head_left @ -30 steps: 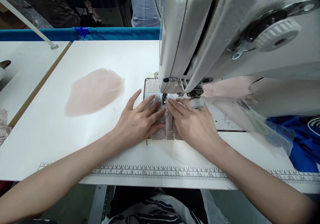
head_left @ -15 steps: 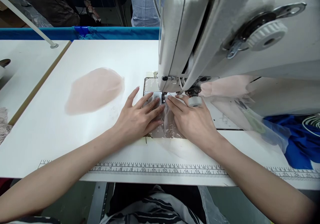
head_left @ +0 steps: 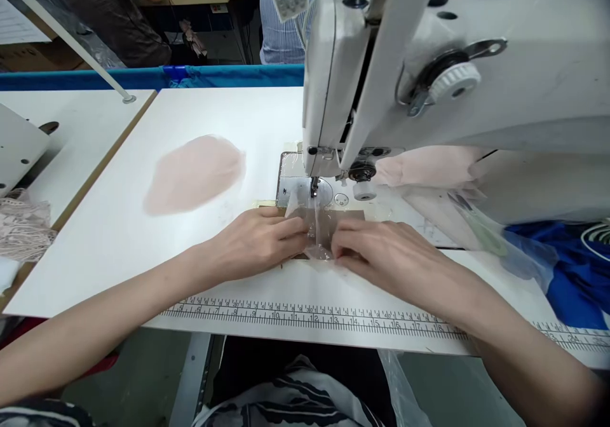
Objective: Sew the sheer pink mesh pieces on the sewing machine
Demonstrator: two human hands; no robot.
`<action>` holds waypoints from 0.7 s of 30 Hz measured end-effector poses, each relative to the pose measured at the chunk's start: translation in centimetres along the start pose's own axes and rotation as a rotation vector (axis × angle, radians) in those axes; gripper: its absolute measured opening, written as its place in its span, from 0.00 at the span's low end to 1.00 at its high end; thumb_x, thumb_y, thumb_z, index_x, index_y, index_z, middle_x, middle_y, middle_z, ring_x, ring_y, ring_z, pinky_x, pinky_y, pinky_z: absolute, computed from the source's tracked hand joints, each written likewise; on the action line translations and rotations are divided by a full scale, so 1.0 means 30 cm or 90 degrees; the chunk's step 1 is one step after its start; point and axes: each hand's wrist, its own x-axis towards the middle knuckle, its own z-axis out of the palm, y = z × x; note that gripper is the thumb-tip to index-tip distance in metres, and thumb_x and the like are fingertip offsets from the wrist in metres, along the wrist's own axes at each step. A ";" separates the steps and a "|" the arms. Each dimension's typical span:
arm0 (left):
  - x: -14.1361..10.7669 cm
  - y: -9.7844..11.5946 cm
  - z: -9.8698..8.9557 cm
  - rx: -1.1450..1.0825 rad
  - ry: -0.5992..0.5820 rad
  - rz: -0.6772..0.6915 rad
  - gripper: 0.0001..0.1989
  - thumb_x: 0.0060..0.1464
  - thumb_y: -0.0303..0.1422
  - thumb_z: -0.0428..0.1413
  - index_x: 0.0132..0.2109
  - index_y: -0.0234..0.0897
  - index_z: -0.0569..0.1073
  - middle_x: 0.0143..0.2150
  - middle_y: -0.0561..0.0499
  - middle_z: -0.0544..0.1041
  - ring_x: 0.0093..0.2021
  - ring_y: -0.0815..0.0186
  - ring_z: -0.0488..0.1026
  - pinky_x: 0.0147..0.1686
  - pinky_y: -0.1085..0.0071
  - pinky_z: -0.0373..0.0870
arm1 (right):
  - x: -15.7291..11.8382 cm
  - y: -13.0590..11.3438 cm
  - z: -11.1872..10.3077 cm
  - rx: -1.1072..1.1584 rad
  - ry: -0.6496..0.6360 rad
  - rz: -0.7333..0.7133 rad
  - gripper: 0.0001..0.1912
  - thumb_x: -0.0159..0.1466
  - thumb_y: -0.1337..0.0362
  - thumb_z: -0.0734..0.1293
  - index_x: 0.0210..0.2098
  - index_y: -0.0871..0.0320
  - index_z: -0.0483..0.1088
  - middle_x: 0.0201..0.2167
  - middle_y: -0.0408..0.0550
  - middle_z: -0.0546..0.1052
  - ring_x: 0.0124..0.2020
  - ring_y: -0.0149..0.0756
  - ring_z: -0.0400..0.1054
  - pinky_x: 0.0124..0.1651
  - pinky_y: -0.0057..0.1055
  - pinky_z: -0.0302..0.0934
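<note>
White surface [head_left: 119, 223], sewing machine [head_left: 538, 65] at right. Sheer fabric [head_left: 323, 227] lies just near of presser foot [head_left: 314, 187]; left hand [head_left: 260, 239] and right hand [head_left: 381, 246] pinch its sides. Likely light, limp, slippery, snag-prone: best held at both edges, lightly.

both forearms are bare, and so are the left hand [head_left: 267, 239] and the right hand [head_left: 376, 246]. below the front edge of the desk [head_left: 119, 249], a loose top [head_left: 300, 401] shows black and white stripes of uneven width, some curving with its folds. a black garment [head_left: 309, 357] covers the lap. low at the left, a piece of sleeve [head_left: 42, 414] is dark with a pale stripe, its cuff too cut off to tell.
</note>
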 end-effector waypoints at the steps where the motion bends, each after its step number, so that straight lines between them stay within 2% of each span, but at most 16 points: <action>1: 0.004 0.005 -0.003 -0.025 -0.001 -0.038 0.08 0.66 0.28 0.49 0.40 0.34 0.73 0.39 0.50 0.79 0.28 0.70 0.71 0.28 0.71 0.63 | 0.000 0.006 -0.003 0.022 0.012 0.021 0.10 0.67 0.67 0.62 0.29 0.55 0.68 0.28 0.41 0.74 0.24 0.30 0.64 0.24 0.29 0.47; 4: 0.021 0.025 -0.019 -0.093 -0.015 -0.161 0.11 0.68 0.31 0.46 0.39 0.35 0.70 0.31 0.52 0.75 0.27 0.69 0.69 0.26 0.72 0.63 | 0.002 0.024 -0.019 0.093 0.072 0.079 0.11 0.69 0.64 0.59 0.31 0.55 0.68 0.23 0.40 0.72 0.21 0.30 0.63 0.24 0.29 0.47; 6: 0.034 0.034 -0.029 -0.093 -0.031 -0.209 0.11 0.68 0.31 0.46 0.37 0.35 0.69 0.28 0.53 0.72 0.26 0.68 0.68 0.25 0.72 0.61 | 0.006 0.029 -0.030 0.109 0.116 0.094 0.12 0.70 0.62 0.58 0.33 0.55 0.68 0.24 0.41 0.73 0.21 0.30 0.64 0.24 0.29 0.49; 8: 0.047 0.033 -0.033 -0.091 -0.068 -0.247 0.08 0.65 0.33 0.50 0.38 0.34 0.70 0.29 0.52 0.72 0.26 0.68 0.67 0.24 0.72 0.60 | 0.013 0.026 -0.035 0.102 0.136 0.083 0.11 0.69 0.57 0.61 0.36 0.55 0.70 0.25 0.42 0.74 0.23 0.31 0.65 0.24 0.28 0.50; 10: 0.063 0.021 -0.031 -0.105 -0.117 -0.284 0.08 0.62 0.32 0.53 0.44 0.33 0.72 0.34 0.50 0.74 0.27 0.67 0.69 0.24 0.72 0.61 | 0.021 0.019 -0.030 0.077 0.139 0.048 0.11 0.66 0.55 0.66 0.37 0.56 0.73 0.27 0.43 0.75 0.25 0.32 0.67 0.26 0.28 0.51; 13: 0.090 -0.019 -0.021 -0.150 -0.152 -0.314 0.15 0.61 0.28 0.52 0.53 0.36 0.74 0.36 0.50 0.76 0.30 0.67 0.72 0.27 0.72 0.64 | 0.035 0.012 -0.006 0.012 0.197 0.001 0.09 0.67 0.61 0.64 0.36 0.56 0.76 0.28 0.45 0.77 0.29 0.33 0.68 0.28 0.28 0.53; 15: 0.107 -0.052 -0.015 -0.186 -0.143 -0.315 0.14 0.60 0.27 0.50 0.48 0.38 0.77 0.33 0.52 0.76 0.29 0.68 0.71 0.28 0.72 0.64 | 0.046 0.014 0.014 -0.045 0.288 -0.008 0.14 0.69 0.65 0.60 0.37 0.55 0.78 0.27 0.45 0.76 0.27 0.32 0.66 0.28 0.28 0.52; 17: 0.120 -0.081 -0.013 -0.223 -0.139 -0.309 0.12 0.60 0.26 0.50 0.37 0.37 0.79 0.29 0.53 0.74 0.26 0.70 0.68 0.27 0.73 0.62 | 0.057 0.018 0.031 -0.102 0.379 -0.004 0.16 0.70 0.65 0.59 0.39 0.53 0.79 0.26 0.45 0.76 0.25 0.31 0.65 0.26 0.28 0.49; 19: 0.126 -0.102 -0.019 -0.255 -0.148 -0.307 0.13 0.59 0.28 0.51 0.30 0.36 0.77 0.26 0.53 0.72 0.24 0.71 0.65 0.25 0.73 0.60 | 0.064 0.023 0.044 -0.146 0.425 0.006 0.16 0.69 0.64 0.59 0.39 0.51 0.79 0.27 0.45 0.75 0.24 0.30 0.64 0.25 0.28 0.47; 21: 0.124 -0.115 -0.028 -0.304 -0.156 -0.302 0.13 0.60 0.30 0.52 0.28 0.35 0.76 0.26 0.53 0.70 0.24 0.72 0.63 0.24 0.73 0.59 | 0.067 0.023 0.050 -0.165 0.438 0.025 0.15 0.68 0.65 0.60 0.39 0.50 0.79 0.30 0.45 0.76 0.24 0.29 0.63 0.24 0.28 0.46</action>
